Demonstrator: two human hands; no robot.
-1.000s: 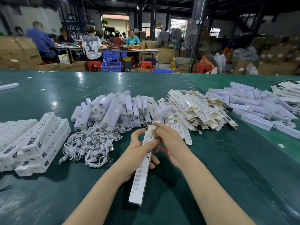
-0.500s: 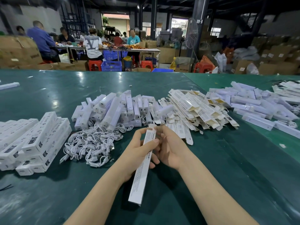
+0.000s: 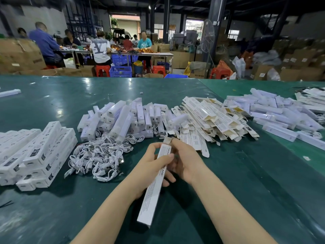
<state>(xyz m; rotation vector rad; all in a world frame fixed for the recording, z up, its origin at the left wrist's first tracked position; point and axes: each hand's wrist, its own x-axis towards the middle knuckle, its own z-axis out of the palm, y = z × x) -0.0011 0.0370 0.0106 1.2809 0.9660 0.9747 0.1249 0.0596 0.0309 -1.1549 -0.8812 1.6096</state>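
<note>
Head camera looks forward and down, close over the green table (image 3: 228, 182).

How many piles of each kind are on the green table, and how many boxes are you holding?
Closed-box stacks: 1
White lamp heaps: 2
Big cable tangles: 1
Flat carton heaps: 1 clear to see
Box held by the left hand and right hand: 1
Total: 6

A dim warehouse hall: dark pillars (image 3: 213, 29) under a dark ceiling (image 3: 184, 4), daylight from a doorway (image 3: 127, 23) at upper centre. Cardboard boxes (image 3: 19, 55) pile at upper left and right. People (image 3: 100, 48) sit on red stools (image 3: 102, 70) at a long table (image 3: 158, 54), blue crates (image 3: 120, 71) beneath. A glossy green surface (image 3: 52, 95) fills the lower frame.
</note>
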